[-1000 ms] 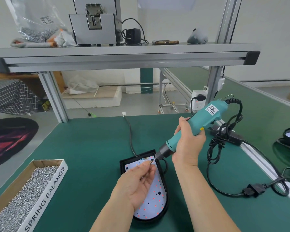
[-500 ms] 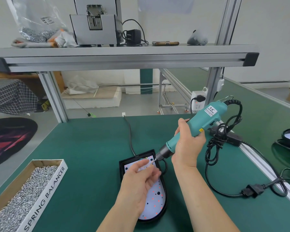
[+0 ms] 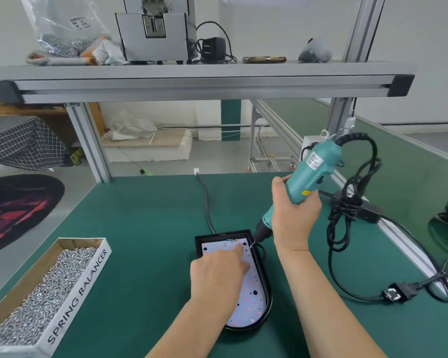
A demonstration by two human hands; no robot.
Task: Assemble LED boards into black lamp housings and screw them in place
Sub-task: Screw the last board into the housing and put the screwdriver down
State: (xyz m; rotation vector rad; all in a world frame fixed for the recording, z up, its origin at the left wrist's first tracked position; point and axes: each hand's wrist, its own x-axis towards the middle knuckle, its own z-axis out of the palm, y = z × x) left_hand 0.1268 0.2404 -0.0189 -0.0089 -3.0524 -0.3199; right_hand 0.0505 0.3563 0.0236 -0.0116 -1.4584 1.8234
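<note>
The black lamp housing (image 3: 198, 248) lies on the green bench just below the middle of the frame, with the white LED board (image 3: 251, 301) seated inside it. The right hand (image 3: 294, 218) is wrapped firmly round the teal electric screwdriver (image 3: 311, 177), whose bit comes down at a slant to the board's upper right corner. The left hand (image 3: 217, 272) rests on the board with its forefinger stretched out flat towards that corner, pressing the board down and gripping nothing that I can see. To my eye this is the driving of a corner screw. It would go best with the driver brought more upright over the hole, steady downward pressure kept on the bit, and the forefinger holding the board flat but clear of the tip. The screw itself is too small to make out, and I cannot say whether it has entered the hole or how many others are in. The left hand covers much of the board's upper half, and its other fingers are tucked beneath it out of sight. The box of screws (image 3: 49, 285) at lower left is cut off by the frame's edge.
</note>
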